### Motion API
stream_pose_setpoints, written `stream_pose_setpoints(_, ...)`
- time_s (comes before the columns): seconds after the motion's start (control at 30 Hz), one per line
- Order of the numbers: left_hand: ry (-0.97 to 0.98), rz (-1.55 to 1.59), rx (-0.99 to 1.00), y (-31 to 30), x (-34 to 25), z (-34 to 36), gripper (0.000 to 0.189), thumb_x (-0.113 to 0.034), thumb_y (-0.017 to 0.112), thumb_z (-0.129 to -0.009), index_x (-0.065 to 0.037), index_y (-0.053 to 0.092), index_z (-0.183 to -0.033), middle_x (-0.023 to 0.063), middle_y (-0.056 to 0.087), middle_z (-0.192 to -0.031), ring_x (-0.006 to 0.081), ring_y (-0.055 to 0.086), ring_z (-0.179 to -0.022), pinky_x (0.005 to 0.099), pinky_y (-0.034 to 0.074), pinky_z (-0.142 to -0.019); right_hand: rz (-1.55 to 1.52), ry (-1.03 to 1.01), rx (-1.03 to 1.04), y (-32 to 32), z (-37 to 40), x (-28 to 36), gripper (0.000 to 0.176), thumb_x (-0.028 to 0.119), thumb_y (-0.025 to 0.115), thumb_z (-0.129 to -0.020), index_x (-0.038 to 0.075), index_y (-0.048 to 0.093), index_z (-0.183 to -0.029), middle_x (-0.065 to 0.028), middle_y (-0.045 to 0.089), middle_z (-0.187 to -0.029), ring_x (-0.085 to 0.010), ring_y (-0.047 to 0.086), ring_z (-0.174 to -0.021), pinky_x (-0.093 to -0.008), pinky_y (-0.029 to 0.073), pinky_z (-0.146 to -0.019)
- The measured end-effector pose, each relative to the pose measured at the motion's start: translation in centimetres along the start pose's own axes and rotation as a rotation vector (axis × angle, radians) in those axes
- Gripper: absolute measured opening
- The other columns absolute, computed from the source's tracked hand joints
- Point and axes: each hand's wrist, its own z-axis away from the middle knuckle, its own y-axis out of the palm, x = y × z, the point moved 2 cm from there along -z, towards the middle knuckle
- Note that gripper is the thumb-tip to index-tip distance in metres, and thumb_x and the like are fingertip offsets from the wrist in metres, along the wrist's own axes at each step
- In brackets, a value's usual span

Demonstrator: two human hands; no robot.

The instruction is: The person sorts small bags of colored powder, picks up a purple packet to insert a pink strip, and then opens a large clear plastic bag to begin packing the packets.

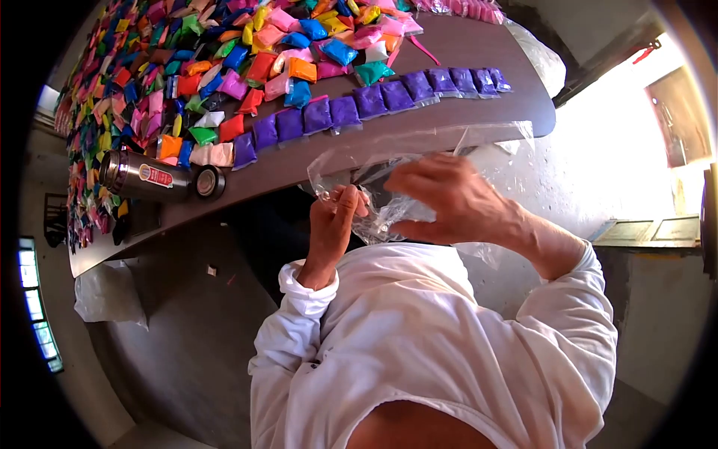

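My left hand [336,224] is closed, thumb against fingers, on the gathered edge of a clear plastic bag [479,142] in front of my body. The crumpled film spreads from there over the table's front edge and to the right. My right hand [452,198] is over the film, a little blurred, with its thumb and fingers apart. Beyond the hands, a row of flat purple packets [345,111] in clear wrappers curves across the table.
A large heap of small coloured packets [232,56] covers the table's left and back. Near the front edge lie a steel flask [149,176] on its side and its round lid [210,181]. Plastic bags hang at the table's left front [111,293] and right back [540,60].
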Motion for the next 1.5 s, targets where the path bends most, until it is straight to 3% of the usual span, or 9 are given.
stream_pose_setpoints(0.2, -0.088, -0.128, -0.013, -0.3, -0.7, -0.2, 0.039, -0.026, 0.048, -0.097, 0.002, 0.056, -0.071, 0.0068, 0.059, -0.073, 0.0137, 0.056, -0.078, 0.0270, 0.043, -0.075, 0.101, 0.319, 0.877, 4.3, 2.1, -1.3, 0.013, 0.012, 0.064, -0.072, 0.001, 0.060, -0.078, -0.0146, 0.062, -0.087, -0.0291, 0.061, -0.082, -0.0382, 0.049, -0.070)
stream_pose_setpoints(0.33, -0.056, -0.188, -0.033, -1.3, -0.7, -0.7, 0.035, -0.023, 0.048, -0.097, 0.003, 0.057, -0.076, 0.0059, 0.059, -0.072, 0.0122, 0.055, -0.077, 0.0252, 0.043, -0.074, -0.015, 0.076, 0.515, 5.1, 3.2, -1.2, 0.012, 0.013, 0.062, -0.074, 0.002, 0.061, -0.076, -0.0148, 0.061, -0.091, -0.0295, 0.061, -0.088, -0.0368, 0.049, -0.073)
stream_pose_setpoints(0.43, 0.022, -0.189, -0.065, -0.7, -1.6, -1.4, 0.032, -0.026, 0.049, -0.096, 0.001, 0.059, -0.083, 0.0012, 0.052, -0.064, 0.0060, 0.043, -0.060, 0.0245, 0.036, -0.055, -0.254, 0.027, 0.754, 6.3, 5.3, 1.1, 0.030, 0.026, 0.054, -0.087, -0.003, 0.058, -0.098, -0.0190, 0.054, -0.115, -0.0338, 0.055, -0.105, -0.0423, 0.046, -0.089)
stream_pose_setpoints(0.57, 0.181, -0.254, -0.018, 0.0, -1.6, -1.4, 0.029, -0.023, 0.047, -0.097, 0.001, 0.058, -0.087, 0.0043, 0.054, -0.064, 0.0082, 0.046, -0.060, 0.0244, 0.037, -0.056, -0.411, 0.064, 0.949, 6.3, 5.4, 1.4, 0.046, 0.037, 0.038, -0.097, -0.002, 0.052, -0.116, -0.0240, 0.046, -0.130, -0.0375, 0.047, -0.118, -0.0401, 0.039, -0.100)
stream_pose_setpoints(0.7, 0.089, -0.117, -0.061, -1.0, -2.6, -2.0, 0.032, -0.021, 0.046, -0.098, 0.002, 0.056, -0.079, 0.0067, 0.059, -0.076, 0.0116, 0.055, -0.075, 0.0261, 0.044, -0.075, -1.094, 0.983, 0.460, 5.6, 4.1, -3.8, 0.044, 0.035, 0.039, -0.098, -0.001, 0.055, -0.118, -0.0123, 0.060, -0.114, -0.0187, 0.056, -0.105, -0.0335, 0.045, -0.092)
stream_pose_setpoints(0.9, 0.073, -0.159, -0.026, 1.0, -2.5, -1.7, 0.032, -0.020, 0.044, -0.098, 0.002, 0.055, -0.077, 0.0064, 0.058, -0.074, 0.0127, 0.054, -0.073, 0.0268, 0.043, -0.074, -0.566, 0.726, 0.733, 6.2, 1.1, -3.7, 0.026, 0.022, 0.049, -0.089, 0.008, 0.063, -0.106, -0.0126, 0.066, -0.092, -0.0230, 0.064, -0.086, -0.0364, 0.049, -0.078)
stream_pose_setpoints(1.0, 0.123, -0.150, -0.023, 1.7, -2.1, -1.9, 0.031, -0.019, 0.043, -0.098, 0.002, 0.053, -0.076, 0.0071, 0.058, -0.076, 0.0125, 0.054, -0.071, 0.0267, 0.044, -0.071, -0.387, 0.204, 0.669, 8.7, 2.1, -3.3, 0.016, 0.012, 0.053, -0.085, 0.005, 0.061, -0.097, -0.0144, 0.061, -0.091, -0.0310, 0.062, -0.081, -0.0393, 0.049, -0.072)
stream_pose_setpoints(1.33, 0.083, -0.075, -0.041, 1.7, -2.8, -2.0, 0.033, -0.019, 0.041, -0.098, 0.000, 0.050, -0.073, 0.0086, 0.059, -0.077, 0.0128, 0.054, -0.074, 0.0268, 0.043, -0.071, -0.620, 0.671, 0.855, 8.7, 1.7, -2.0, 0.052, 0.019, 0.060, -0.081, 0.008, 0.041, -0.129, -0.0177, 0.061, -0.081, -0.0328, 0.063, -0.078, -0.0423, 0.049, -0.068)
stream_pose_setpoints(1.5, 0.105, -0.044, -0.068, 1.0, -2.4, -1.8, 0.033, -0.024, 0.045, -0.099, 0.003, 0.055, -0.084, 0.0030, 0.055, -0.072, 0.0084, 0.051, -0.068, 0.0236, 0.042, -0.065, -0.084, 0.177, 0.697, 8.6, 3.0, -4.1, 0.027, 0.024, 0.057, -0.087, 0.006, 0.058, -0.106, -0.0150, 0.063, -0.081, -0.0336, 0.062, -0.079, -0.0419, 0.049, -0.073)
